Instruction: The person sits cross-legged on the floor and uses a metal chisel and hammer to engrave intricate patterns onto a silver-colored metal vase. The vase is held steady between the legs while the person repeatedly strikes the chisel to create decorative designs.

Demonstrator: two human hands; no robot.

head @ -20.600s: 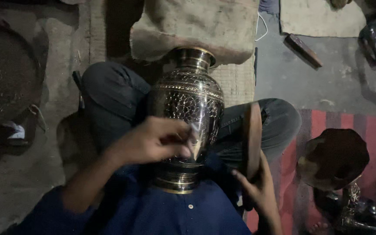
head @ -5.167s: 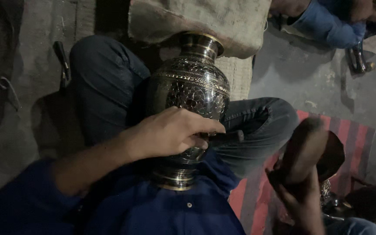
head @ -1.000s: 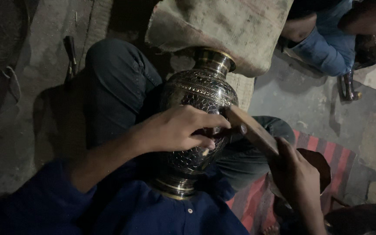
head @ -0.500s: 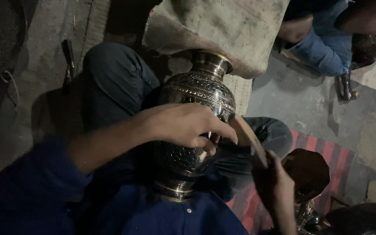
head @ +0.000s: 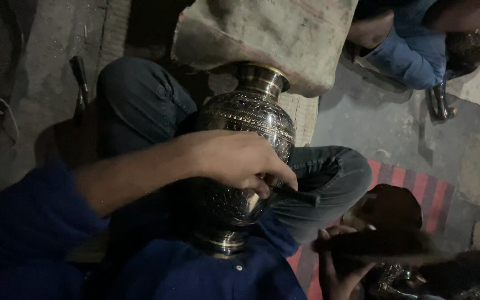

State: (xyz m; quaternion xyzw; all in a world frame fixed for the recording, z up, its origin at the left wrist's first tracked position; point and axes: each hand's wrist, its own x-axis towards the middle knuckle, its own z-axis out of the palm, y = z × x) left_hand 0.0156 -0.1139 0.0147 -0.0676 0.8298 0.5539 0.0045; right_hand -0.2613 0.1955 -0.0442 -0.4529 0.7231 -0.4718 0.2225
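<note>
An engraved brass vase [head: 249, 114] lies tilted in my lap between my jeans-clad knees, neck pointing away from me. My left hand [head: 239, 161] rests on its belly and is shut on a small dark chisel [head: 297, 194], whose tip sticks out to the right of my fingers. My right hand [head: 335, 265] is low at the right, away from the vase, gripping a blurred wooden beater [head: 387, 245] held roughly level. The vase's lower body is hidden by my left hand and forearm.
A coarse sack cushion [head: 273, 33] lies just beyond the vase neck. Another person in blue [head: 406, 53] sits at the top right. A red striped mat [head: 404, 179] holds a dark rounded object [head: 391, 206]. A dark tool [head: 79, 75] lies on the floor at left.
My right hand has swung the wooden beater down and away from the vase to the lower right. My left hand stays on the vase with the chisel.
</note>
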